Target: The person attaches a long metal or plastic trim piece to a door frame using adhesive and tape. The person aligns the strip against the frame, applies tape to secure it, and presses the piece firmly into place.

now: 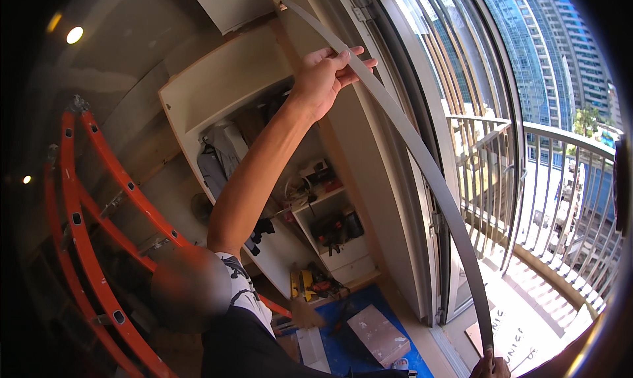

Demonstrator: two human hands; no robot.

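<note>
A long, narrow, flat grey strip [419,147] runs in a bow from the upper middle of the view down to the lower right. Its upper end, with brownish bits on it, is near a white panel overhead. My left arm is raised, and my left hand [323,81] holds the strip's upper part, thumb on the near face and fingers behind. At the bottom edge my right hand [493,366], dark and partly cut off, is closed around the strip's lower end.
An orange ladder [82,226] stands on the left. Behind my arm is an open closet [227,81] with clothes and tools. A box [379,335] lies on a blue sheet [330,315]. Right, a glass door frame [438,108] borders a balcony railing [560,135]. A blurred patch sits beside my sleeve.
</note>
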